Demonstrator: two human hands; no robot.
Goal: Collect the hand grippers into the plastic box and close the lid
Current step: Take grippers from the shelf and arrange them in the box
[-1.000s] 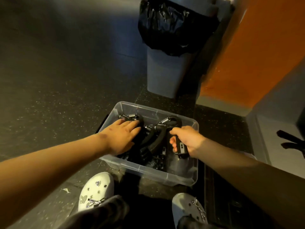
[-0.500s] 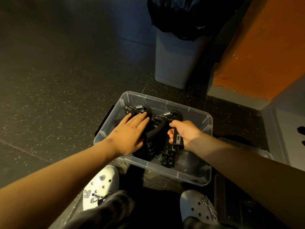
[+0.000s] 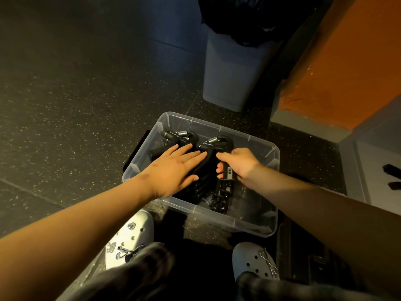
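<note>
**Hand grippers in the clear box, both your hands inside it**

Hand grippers, black with foam handles and steel coil springs, lie piled in the clear rectangular plastic box standing open on the dark speckled floor just ahead of your two white clogs. Most of the pile sits toward the box's left wall and middle; the right part of its bottom shows bare.

Your left hand lies flat on the pile, fingers spread and straight, gripping nothing. Your right hand is curled tightly around the handle of one black hand gripper with a small counter window, its spring end pointing to the box's far wall and touching the neighbouring gripper.

Beyond the far wall of the box stands a grey waste bin with a black liner bag, near but apart from it. To your right rise an orange wall panel and a grey step. A seam runs across the floor at your left. A dark flat piece shows against the box's left wall; you cannot tell what it is.
</note>
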